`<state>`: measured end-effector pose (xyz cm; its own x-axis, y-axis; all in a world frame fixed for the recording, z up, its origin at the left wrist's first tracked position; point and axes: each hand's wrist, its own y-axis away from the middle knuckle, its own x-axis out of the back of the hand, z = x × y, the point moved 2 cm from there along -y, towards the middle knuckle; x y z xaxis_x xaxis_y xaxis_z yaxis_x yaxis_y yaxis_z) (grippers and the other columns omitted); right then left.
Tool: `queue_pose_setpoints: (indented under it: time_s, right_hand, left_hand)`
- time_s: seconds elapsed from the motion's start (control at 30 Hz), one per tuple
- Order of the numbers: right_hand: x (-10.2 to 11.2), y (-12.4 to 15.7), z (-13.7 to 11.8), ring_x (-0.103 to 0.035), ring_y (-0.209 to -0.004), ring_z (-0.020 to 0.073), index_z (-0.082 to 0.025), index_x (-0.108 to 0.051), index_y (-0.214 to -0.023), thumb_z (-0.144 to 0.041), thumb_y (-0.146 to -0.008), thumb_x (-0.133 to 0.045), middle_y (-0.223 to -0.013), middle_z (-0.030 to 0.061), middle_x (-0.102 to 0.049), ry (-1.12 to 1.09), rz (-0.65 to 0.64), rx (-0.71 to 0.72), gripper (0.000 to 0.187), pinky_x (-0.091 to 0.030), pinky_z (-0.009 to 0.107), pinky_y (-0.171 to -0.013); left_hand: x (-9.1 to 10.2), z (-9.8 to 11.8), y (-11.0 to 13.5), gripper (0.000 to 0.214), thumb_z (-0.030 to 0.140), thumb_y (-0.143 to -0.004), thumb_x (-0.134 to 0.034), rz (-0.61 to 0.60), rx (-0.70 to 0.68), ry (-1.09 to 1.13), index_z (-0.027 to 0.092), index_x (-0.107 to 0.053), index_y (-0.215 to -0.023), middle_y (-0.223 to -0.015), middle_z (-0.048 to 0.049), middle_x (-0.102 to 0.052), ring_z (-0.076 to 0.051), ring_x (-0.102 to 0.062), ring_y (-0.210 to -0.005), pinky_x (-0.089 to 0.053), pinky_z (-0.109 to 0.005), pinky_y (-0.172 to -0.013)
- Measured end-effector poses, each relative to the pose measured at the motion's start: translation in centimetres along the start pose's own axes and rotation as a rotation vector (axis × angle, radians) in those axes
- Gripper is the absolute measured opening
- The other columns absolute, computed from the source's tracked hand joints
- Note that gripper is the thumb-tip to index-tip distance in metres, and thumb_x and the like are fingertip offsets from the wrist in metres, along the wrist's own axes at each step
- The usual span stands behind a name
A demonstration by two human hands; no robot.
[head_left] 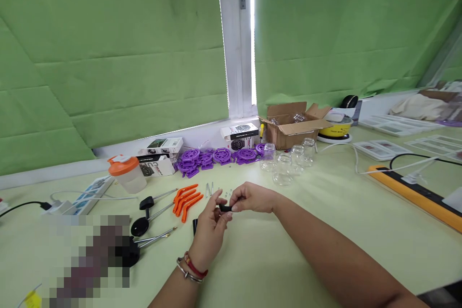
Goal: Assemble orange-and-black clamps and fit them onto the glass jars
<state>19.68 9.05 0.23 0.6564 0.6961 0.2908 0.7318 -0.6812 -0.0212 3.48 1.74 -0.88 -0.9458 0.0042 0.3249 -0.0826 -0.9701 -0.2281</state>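
A small black piece [225,208], of a kind I cannot make out, is held between my two hands above the table. My left hand [210,226] has its thumb and fingers closed round one end. My right hand [254,197] pinches the other end. Just past my hands lie a few silver screws [209,189]. Several orange angled handles [186,202] sit side by side left of my left hand. Farther left are metal rods [159,210] with black ends. A black object [195,226] shows partly behind my left hand.
Purple plastic parts [222,156] line the back, beside small boxes [162,163]. Several clear jars [298,155] stand before an open carton [294,130]. An orange-lidded cup [124,168] and power strip [94,193] are left; an orange-black power strip [415,195] is right.
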Motion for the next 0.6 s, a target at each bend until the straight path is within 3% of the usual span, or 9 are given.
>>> queue_pose_setpoints:
  time_s: [0.07, 0.13, 0.27, 0.3, 0.43, 0.6]
  right_hand:
    - [-0.8, -0.2, -0.2, -0.054, -0.070, 0.0118, -0.014, -0.067, -0.083, -0.034, -0.072, -0.064, -0.073, 0.0004, -0.063, -0.028, -0.071, 0.032, 0.023, -0.043, 0.024, -0.070]
    - [-0.5, -0.5, 0.3, -0.055, -0.073, 0.0130, -0.015, -0.068, -0.085, -0.033, -0.074, -0.062, -0.077, 0.0016, -0.065, 0.008, -0.003, 0.026, 0.022, -0.044, 0.024, -0.070]
    - [2.4, -0.9, 2.5, -0.058, -0.081, 0.0167, -0.018, -0.068, -0.090, -0.028, -0.079, -0.054, -0.091, 0.0056, -0.065, 0.313, 0.475, -0.008, 0.021, -0.045, 0.029, -0.076]
    - [3.1, -0.9, 3.1, -0.057, -0.085, 0.0178, -0.018, -0.069, -0.089, -0.025, -0.078, -0.054, -0.096, 0.0067, -0.064, 0.419, 0.544, -0.003, 0.020, -0.044, 0.031, -0.080]
    - [3.8, -1.5, 4.8, -0.051, -0.107, 0.0227, -0.021, -0.073, -0.083, -0.025, -0.076, -0.057, -0.114, 0.0080, -0.057, 0.605, 0.549, -0.030, 0.017, -0.039, 0.035, -0.093]
    - [3.1, -2.1, 4.8, -0.048, -0.108, 0.0262, -0.023, -0.075, -0.076, -0.026, -0.071, -0.063, -0.118, 0.0074, -0.057, 0.749, 0.504, -0.079, 0.013, -0.038, 0.038, -0.093]
  left_hand:
    - [-0.3, -0.1, 0.1, 0.034, 0.031, -0.080, -0.052, -0.045, 0.014, 0.059, 0.018, -0.050, -0.112, -0.089, -0.0050, -0.060, -0.013, -0.057, -0.068, -0.047, -0.026, -0.059]
    - [-0.2, 0.0, 0.1, 0.023, 0.032, -0.080, -0.052, -0.051, 0.040, 0.048, 0.017, -0.054, -0.098, -0.072, -0.0013, -0.058, -0.013, -0.055, -0.063, -0.045, -0.025, -0.058]
    - [0.1, 0.3, 0.0, 0.020, 0.032, -0.076, -0.056, -0.005, 0.079, -0.030, 0.019, -0.053, -0.090, -0.060, 0.0047, -0.050, -0.009, -0.046, -0.053, -0.039, -0.022, -0.052]
    - [0.1, 0.4, 0.0, 0.020, 0.030, -0.073, -0.058, 0.008, 0.077, -0.034, 0.019, -0.051, -0.089, -0.061, 0.0053, -0.049, -0.009, -0.045, -0.053, -0.038, -0.021, -0.051]
    - [-0.2, 0.5, 0.0, 0.014, 0.025, -0.068, -0.058, -0.013, 0.096, -0.060, 0.019, -0.048, -0.077, -0.059, 0.0061, -0.046, -0.009, -0.042, -0.053, -0.035, -0.020, -0.050]
    - [-0.5, -0.5, 0.0, 0.008, 0.023, -0.066, -0.057, -0.082, 0.121, -0.200, 0.018, -0.052, -0.070, -0.055, 0.0049, -0.048, -0.009, -0.042, -0.052, -0.033, -0.021, -0.051]
